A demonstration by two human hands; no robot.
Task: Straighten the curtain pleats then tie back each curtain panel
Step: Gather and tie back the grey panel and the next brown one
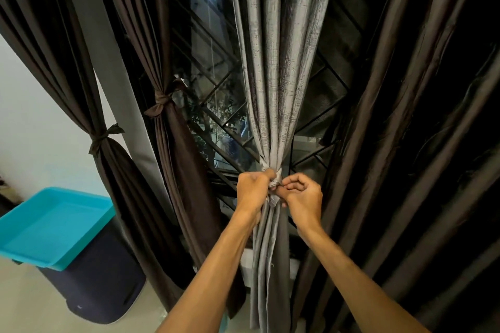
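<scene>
A grey curtain panel (273, 67) hangs in the middle, gathered into a tight bunch at waist height by a grey tie-back (273, 173). My left hand (253, 189) grips the bunch and the tie from the left. My right hand (301, 194) pinches an end of the tie right beside the knot. Two brown panels at the left, the near one (173, 143) and the far one (108, 170), are each held by a knotted brown tie. A dark brown panel (405, 130) hangs loose at the right.
A window with dark diagonal bars (213, 105) shows behind the curtains. A dark bin (92, 286) with a turquoise tray-like lid (54, 227) stands on the pale floor at the lower left, against a white wall (35, 130).
</scene>
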